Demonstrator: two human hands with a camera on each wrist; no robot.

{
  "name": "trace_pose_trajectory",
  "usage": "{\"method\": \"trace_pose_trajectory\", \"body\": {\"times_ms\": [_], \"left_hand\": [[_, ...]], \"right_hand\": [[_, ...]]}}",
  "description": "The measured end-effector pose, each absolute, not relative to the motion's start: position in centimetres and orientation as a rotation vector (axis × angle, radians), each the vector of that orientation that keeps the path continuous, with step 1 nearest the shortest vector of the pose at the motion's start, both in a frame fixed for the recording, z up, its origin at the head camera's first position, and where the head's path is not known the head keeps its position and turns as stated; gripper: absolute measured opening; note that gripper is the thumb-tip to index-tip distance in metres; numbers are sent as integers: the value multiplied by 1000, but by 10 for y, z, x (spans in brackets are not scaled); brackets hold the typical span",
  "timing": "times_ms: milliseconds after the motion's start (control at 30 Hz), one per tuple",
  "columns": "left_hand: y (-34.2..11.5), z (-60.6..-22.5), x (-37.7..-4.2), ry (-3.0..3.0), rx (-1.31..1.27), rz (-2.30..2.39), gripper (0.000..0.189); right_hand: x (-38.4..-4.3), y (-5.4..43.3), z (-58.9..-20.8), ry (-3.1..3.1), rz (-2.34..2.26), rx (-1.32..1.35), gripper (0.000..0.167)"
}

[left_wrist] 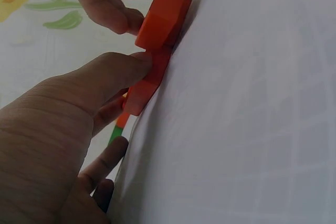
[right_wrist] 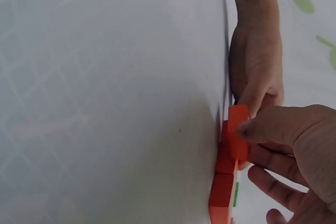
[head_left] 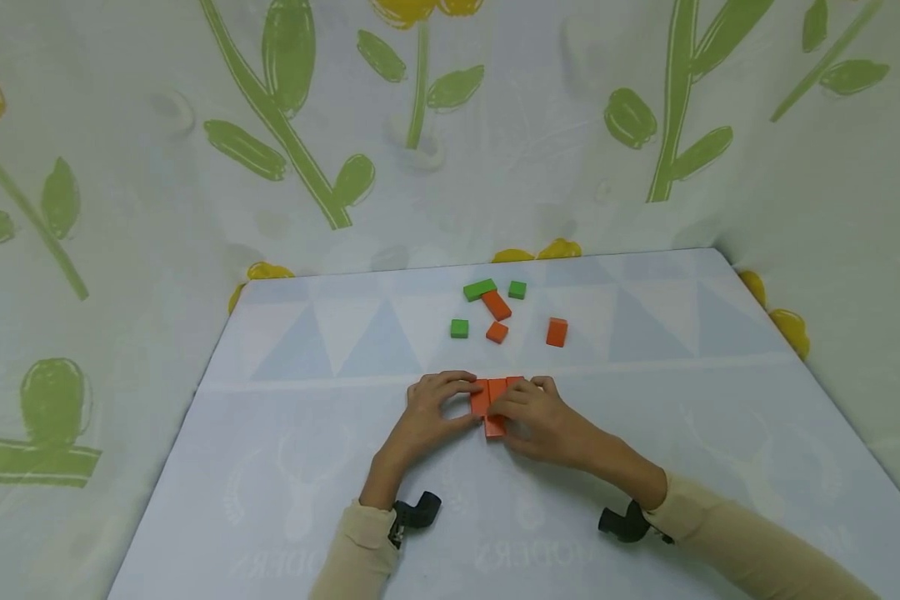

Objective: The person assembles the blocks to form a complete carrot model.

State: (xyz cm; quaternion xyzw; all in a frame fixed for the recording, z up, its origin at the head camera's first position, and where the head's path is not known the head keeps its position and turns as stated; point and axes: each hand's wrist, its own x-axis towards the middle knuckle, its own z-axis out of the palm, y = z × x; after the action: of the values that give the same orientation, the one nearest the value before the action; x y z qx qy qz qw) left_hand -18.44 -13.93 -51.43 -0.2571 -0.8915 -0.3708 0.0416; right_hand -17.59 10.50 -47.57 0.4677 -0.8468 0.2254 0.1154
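Note:
In the head view, several orange wooden blocks [head_left: 480, 400] lie side by side in a short row on the table, between the two hands. My left hand [head_left: 431, 412] curves around the row's left end, thumb at the near side and fingers at the far side, pinching the end block. The right hand [head_left: 547, 421] pinches another orange block [head_left: 495, 428] at the near side of the row. In the right wrist view, that held block [right_wrist: 238, 116] overlaps the row, with the right thumb across its face. Right-hand fingers partly cover the row's right end.
Farther back on the table lie a long green block [head_left: 480, 290], small green blocks [head_left: 459, 328] and loose orange blocks [head_left: 557, 332]. A flower-printed curtain [head_left: 495, 192] hangs behind the table's back edge [head_left: 390, 272].

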Motion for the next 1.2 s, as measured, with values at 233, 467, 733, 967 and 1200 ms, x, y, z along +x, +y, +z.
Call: {"method": "trace_pose_trajectory", "body": {"times_ms": [233,467,733,967,1200], "left_hand": [[-139,-513,-183,-2726,-781,-1157,41],[-139,-510,-184,-2734,-782,-1175,41],[-139,-511,-184,-2770,-754,-1166,40],[-139,-513,-182,-2795,-741,-1170,41],[-139,-515,-183,-2757,-764,-1169,40]], "right_hand": [[-176,102,-482,-2432,597,1364,34],[-177,103,-477,-2492,618,1337,36],[-212,106,-450,-2707,675,1017,35],[-259,103,-445,-2805,684,829,39],[-288,100,-458,-2895,673,759,37]]}}
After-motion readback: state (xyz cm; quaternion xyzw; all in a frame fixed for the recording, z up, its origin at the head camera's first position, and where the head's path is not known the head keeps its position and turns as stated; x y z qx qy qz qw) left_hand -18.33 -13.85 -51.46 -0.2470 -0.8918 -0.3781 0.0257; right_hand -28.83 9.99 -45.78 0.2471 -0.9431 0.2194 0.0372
